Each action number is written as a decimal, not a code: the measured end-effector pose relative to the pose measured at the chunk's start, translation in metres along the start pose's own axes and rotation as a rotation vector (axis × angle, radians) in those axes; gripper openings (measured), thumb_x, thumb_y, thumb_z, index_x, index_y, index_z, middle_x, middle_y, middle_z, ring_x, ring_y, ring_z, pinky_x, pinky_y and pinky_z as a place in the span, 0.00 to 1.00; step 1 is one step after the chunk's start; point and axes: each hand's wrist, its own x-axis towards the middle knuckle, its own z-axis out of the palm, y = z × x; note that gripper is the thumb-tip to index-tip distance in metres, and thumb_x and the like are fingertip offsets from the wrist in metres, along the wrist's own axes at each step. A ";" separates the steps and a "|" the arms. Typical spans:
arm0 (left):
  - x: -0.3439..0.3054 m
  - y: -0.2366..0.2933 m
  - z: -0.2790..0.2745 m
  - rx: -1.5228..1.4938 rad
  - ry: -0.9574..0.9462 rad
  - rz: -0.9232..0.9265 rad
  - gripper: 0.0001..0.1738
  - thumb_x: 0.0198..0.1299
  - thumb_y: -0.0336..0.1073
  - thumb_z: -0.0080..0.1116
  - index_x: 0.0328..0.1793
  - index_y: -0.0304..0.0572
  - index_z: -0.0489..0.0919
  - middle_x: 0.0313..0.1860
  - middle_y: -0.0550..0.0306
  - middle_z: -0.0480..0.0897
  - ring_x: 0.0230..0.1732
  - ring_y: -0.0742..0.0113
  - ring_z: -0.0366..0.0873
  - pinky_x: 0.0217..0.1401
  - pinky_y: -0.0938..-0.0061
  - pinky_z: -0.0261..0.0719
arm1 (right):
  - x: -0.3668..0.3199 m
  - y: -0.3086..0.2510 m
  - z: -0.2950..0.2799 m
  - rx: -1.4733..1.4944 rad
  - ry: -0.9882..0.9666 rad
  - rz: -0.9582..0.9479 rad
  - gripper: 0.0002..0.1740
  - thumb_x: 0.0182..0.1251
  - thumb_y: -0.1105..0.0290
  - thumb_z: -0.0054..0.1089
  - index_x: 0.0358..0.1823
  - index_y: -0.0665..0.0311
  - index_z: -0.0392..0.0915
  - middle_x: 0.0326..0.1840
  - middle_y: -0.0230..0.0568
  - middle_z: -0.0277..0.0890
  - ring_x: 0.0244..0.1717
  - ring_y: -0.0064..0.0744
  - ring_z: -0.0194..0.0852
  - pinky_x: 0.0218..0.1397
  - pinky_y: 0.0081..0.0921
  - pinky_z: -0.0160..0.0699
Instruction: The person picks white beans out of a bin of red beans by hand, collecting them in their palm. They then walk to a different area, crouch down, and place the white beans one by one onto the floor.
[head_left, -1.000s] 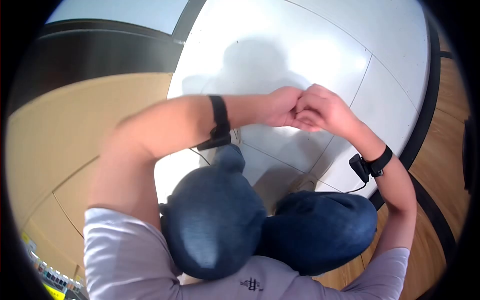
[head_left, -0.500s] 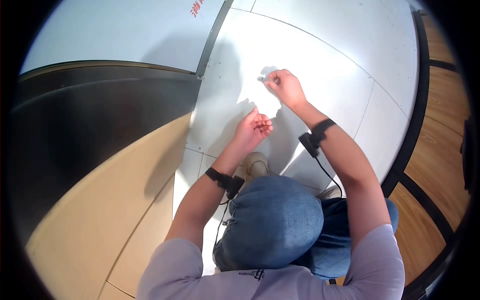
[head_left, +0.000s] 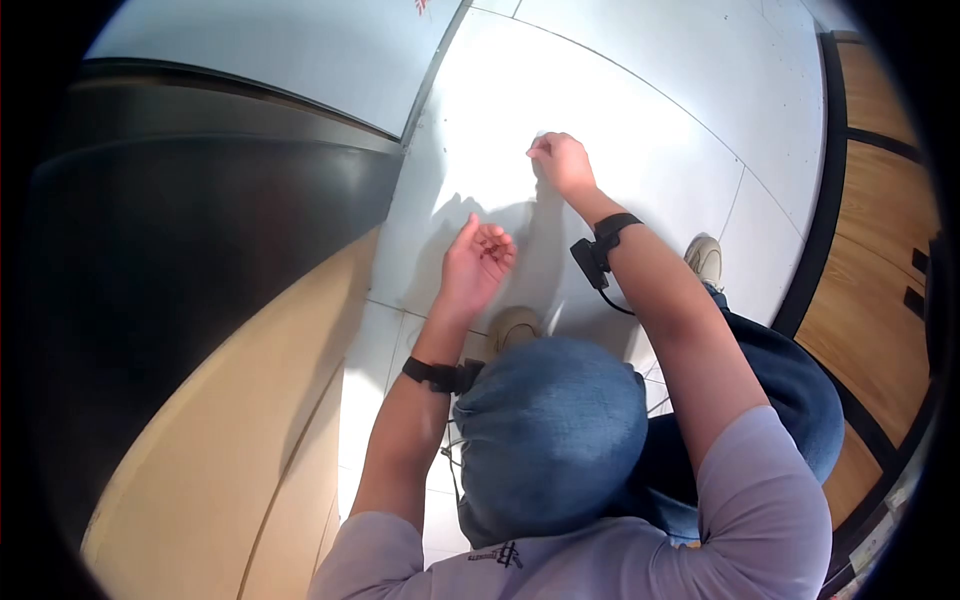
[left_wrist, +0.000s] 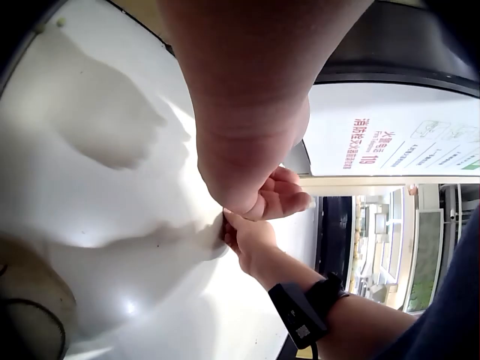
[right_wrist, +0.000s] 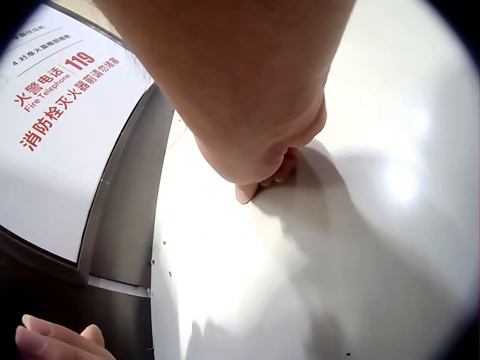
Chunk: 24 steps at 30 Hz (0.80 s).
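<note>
In the head view, the right hand (head_left: 563, 162) is low over the white floor (head_left: 600, 110), its thumb and fingertips drawn together. Its fingertips point down at the floor in the right wrist view; whether anything small lies between them is hidden. Nearer the body, the left hand (head_left: 475, 268) hangs palm up with loosely curled fingers and nothing visible in it. The two hands are apart. Part of the left hand (right_wrist: 61, 343) shows at the lower left of the right wrist view.
A white panel with red lettering (right_wrist: 64, 97) and a dark glossy base (head_left: 220, 220) stand at the left. Below them curves a beige surface (head_left: 240, 400). The person's bent knee (head_left: 550, 430) and shoes (head_left: 515, 325) are close below the hands; wooden panels (head_left: 880, 220) lie at the right.
The hands were together a second ago and have parted. Since half a second ago the left hand has shifted left, and the small dark thing by the right fingertips no longer shows.
</note>
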 end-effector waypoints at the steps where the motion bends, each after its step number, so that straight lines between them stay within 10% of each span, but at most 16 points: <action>1: -0.003 0.001 0.001 -0.006 0.000 0.000 0.23 0.73 0.50 0.44 0.34 0.41 0.78 0.32 0.55 0.81 0.35 0.63 0.79 0.39 0.75 0.78 | -0.003 -0.001 0.000 -0.058 0.027 -0.100 0.07 0.58 0.69 0.64 0.34 0.64 0.82 0.40 0.48 0.78 0.43 0.46 0.77 0.48 0.35 0.76; 13: 0.035 0.030 0.033 0.100 -0.010 0.017 0.23 0.75 0.46 0.35 0.50 0.34 0.74 0.43 0.51 0.80 0.40 0.61 0.81 0.53 0.65 0.84 | -0.036 -0.068 -0.044 -0.053 -0.445 -1.078 0.07 0.59 0.66 0.58 0.36 0.58 0.79 0.38 0.39 0.74 0.45 0.42 0.72 0.50 0.36 0.73; 24: -0.002 0.025 0.014 0.022 0.091 0.132 0.21 0.72 0.47 0.46 0.29 0.43 0.76 0.27 0.57 0.79 0.31 0.65 0.76 0.35 0.76 0.76 | 0.062 -0.083 -0.043 -0.177 -0.278 -0.831 0.08 0.63 0.66 0.58 0.38 0.61 0.82 0.36 0.41 0.78 0.40 0.41 0.77 0.47 0.33 0.77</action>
